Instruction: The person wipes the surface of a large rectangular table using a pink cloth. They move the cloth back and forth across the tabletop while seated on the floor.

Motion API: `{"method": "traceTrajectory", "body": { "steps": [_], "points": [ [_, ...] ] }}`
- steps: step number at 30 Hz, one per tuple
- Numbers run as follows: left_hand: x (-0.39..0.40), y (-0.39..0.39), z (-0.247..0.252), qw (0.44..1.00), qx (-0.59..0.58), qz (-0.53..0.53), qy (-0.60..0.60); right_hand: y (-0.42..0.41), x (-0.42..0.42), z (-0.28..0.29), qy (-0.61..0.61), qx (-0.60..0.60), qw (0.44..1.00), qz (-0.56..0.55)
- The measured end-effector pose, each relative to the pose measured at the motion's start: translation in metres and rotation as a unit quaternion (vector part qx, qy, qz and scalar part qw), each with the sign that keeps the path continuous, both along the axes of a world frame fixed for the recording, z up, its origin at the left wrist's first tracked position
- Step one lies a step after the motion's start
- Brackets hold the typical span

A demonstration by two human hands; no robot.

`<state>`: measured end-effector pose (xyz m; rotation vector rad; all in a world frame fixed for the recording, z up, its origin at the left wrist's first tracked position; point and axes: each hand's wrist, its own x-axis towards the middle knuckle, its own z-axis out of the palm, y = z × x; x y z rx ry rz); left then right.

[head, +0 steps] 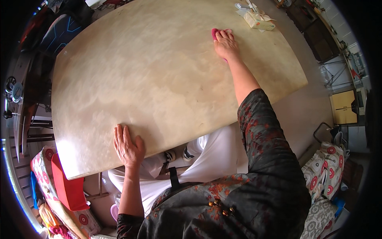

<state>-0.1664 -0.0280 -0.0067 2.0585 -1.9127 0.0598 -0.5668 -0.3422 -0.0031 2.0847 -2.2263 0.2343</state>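
Note:
My right hand (226, 44) lies palm down on a pink cloth (214, 33), pressed against the tabletop towards its far right part. Only the cloth's edges show around the fingers and beside the wrist. Flat on the near left part of the beige, marbled tabletop (143, 74) rests my left hand (128, 148), its thumb apart from the fingers and nothing visible in it. Beyond my right hand, near the far right edge, stands a pack of tissues (259, 21) with a tissue sticking out.
A red bag or box (67, 188) is below the table's near left corner, beside a patterned seat cover (44, 161). At the right are patterned cushions (325, 167) and a yellow-fronted cabinet (344, 107). A dark chair (61, 33) stands at the far left.

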Motion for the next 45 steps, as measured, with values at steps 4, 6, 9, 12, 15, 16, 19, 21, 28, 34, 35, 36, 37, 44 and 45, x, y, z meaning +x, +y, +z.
{"method": "traceTrajectory", "body": {
  "steps": [4, 6, 9, 12, 15, 16, 19, 21, 28, 34, 35, 36, 37, 44, 45],
  "points": [
    [-0.001, -0.001, 0.000, 1.000, -0.003, 0.002, 0.006, 0.027, -0.003, -0.006, 0.025, -0.008, 1.000, 0.016],
    [-0.001, 0.000, -0.001, 1.000, -0.014, 0.003, 0.005, 0.058, 0.001, -0.005, 0.019, -0.013, 0.999, 0.041],
    [-0.007, -0.003, 0.002, 1.000, -0.014, 0.006, 0.023, 0.115, 0.010, -0.003, 0.007, -0.022, 0.998, 0.061],
    [-0.003, -0.002, 0.000, 0.999, -0.021, 0.008, 0.033, 0.181, 0.049, 0.013, 0.008, 0.011, 0.995, 0.095],
    [-0.002, -0.003, 0.003, 0.999, -0.015, 0.015, 0.042, 0.245, 0.084, 0.020, 0.008, 0.038, 0.982, 0.182],
    [-0.003, -0.003, 0.002, 0.999, -0.009, 0.014, 0.045, 0.261, 0.090, 0.019, 0.000, 0.024, 0.977, 0.214],
    [-0.005, -0.004, 0.002, 0.998, 0.000, 0.021, 0.052, 0.272, 0.100, 0.016, -0.037, 0.006, 0.960, 0.278],
    [-0.004, -0.003, 0.002, 0.998, 0.004, 0.021, 0.051, 0.248, 0.099, 0.018, -0.069, 0.029, 0.958, 0.276],
    [-0.003, -0.001, 0.004, 0.998, 0.010, 0.019, 0.054, 0.084, 0.076, 0.007, 0.023, -0.035, 0.987, 0.156],
    [-0.005, 0.001, 0.012, 0.997, 0.043, 0.037, 0.057, -0.013, 0.092, 0.004, -0.032, 0.044, 0.995, -0.078],
    [-0.005, 0.001, 0.013, 0.997, 0.047, 0.038, 0.056, -0.022, 0.100, 0.006, -0.045, 0.060, 0.992, -0.099],
    [-0.004, 0.002, 0.015, 0.996, 0.052, 0.040, 0.054, -0.027, 0.115, 0.009, -0.041, 0.071, 0.993, -0.088],
    [-0.006, 0.001, 0.017, 0.996, 0.055, 0.037, 0.056, -0.032, 0.126, 0.008, 0.009, 0.071, 0.996, -0.055],
    [-0.005, 0.001, 0.014, 0.997, 0.031, 0.033, 0.066, 0.039, 0.244, 0.001, -0.024, 0.033, 0.977, 0.207],
    [-0.004, 0.002, 0.013, 0.997, 0.026, 0.036, 0.069, 0.066, 0.255, 0.007, -0.037, 0.036, 0.969, 0.242]
  ]
}}
